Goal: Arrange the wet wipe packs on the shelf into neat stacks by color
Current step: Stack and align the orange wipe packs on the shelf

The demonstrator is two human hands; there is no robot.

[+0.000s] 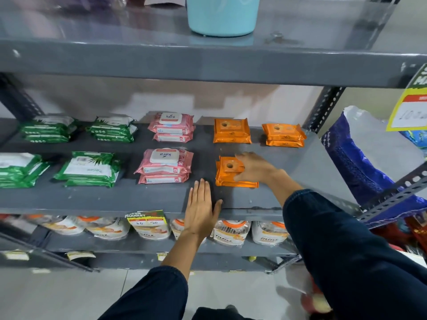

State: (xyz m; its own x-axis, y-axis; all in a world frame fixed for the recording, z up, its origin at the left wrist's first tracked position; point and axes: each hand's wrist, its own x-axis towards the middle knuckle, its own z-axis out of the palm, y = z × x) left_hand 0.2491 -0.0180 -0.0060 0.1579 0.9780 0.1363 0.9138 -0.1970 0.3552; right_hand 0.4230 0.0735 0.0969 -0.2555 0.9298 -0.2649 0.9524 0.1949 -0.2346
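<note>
Three tiers of a grey metal shelf unit [92, 199] fill the space in front of the person; the middle tier carries the wet wipe packs, sorted by colour from left to right; four green stacks [89, 168] sit on the left in two rows, two pink stacks [165, 168] stand in the middle one behind the other, and three orange stacks occupy the right side, two at the back [231, 131] and one at the front [231, 172]; a pale blue tub [222, 15] stands on the top tier, and white pouches with orange caps [231, 232] line the tier below; a blue sack [355, 162] leans beside the unit on the right; the right hand [253, 167] rests on the front orange stack, palm down, fingers curled over its right edge and top; the left hand [201, 209] lies flat on the shelf's front lip just beside that stack, fingers straight and close together, holding nothing.
</note>
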